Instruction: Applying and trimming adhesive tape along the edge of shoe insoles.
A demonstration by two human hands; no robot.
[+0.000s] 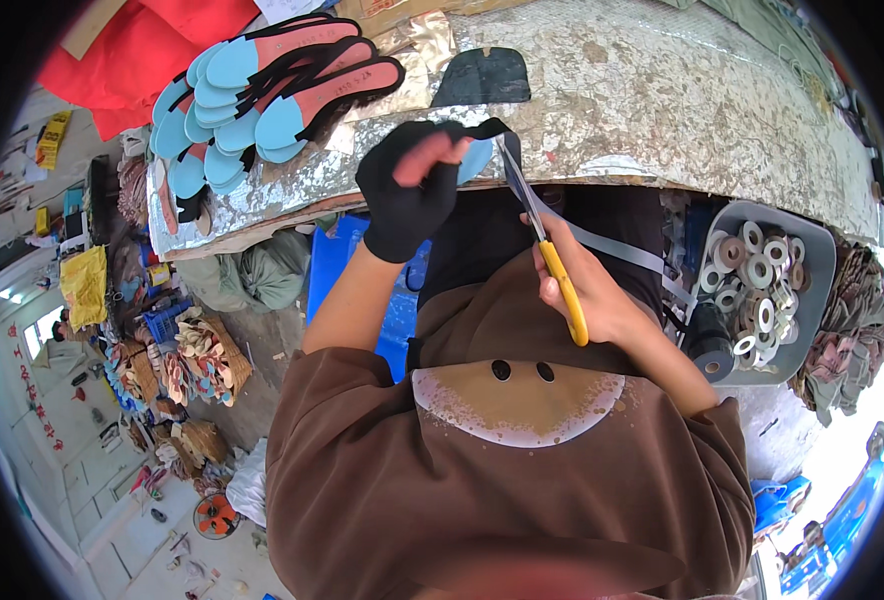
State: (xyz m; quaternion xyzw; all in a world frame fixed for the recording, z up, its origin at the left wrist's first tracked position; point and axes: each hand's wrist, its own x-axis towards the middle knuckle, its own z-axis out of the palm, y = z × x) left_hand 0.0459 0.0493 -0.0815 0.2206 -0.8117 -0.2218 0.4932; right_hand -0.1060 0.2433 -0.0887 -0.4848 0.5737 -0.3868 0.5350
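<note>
In the head view, the person's left hand (409, 185), in a black fingerless glove, is curled closed at the near edge of the pale, worn, paint-flecked desk (642, 70), seeming to pinch a light-blue insole piece with black edging (475, 160); the exact fingertip contact is partly hidden. The piece lies just to the right of that hand, over the desk's near edge. The bare right hand (592, 290) is wrapped around the yellow-handled metal scissors (560, 285), whose blades point away from the body and reach the black edging; how far they are parted cannot be told. The clearest risk is a cut in the wrong place: the blades are near the left hand's bare fingertips, so a slip of the scissors or a shift in the pinch could nick a finger. A slightly wrong blade angle could also bite into the light-blue face rather than the edging alone. With the piece apparently held only at its left side, the soft material might fold between the blades and leave a ragged end. A flat pale-grey strip (617, 250) runs over the lap, near the scissors, and could be snagged if the blades swing right. Farther left on the desk, the loose pile of pink and light-blue insoles with black edging (297, 60) overlaps unevenly, so a bump from the left forearm could probably make it slide.
</note>
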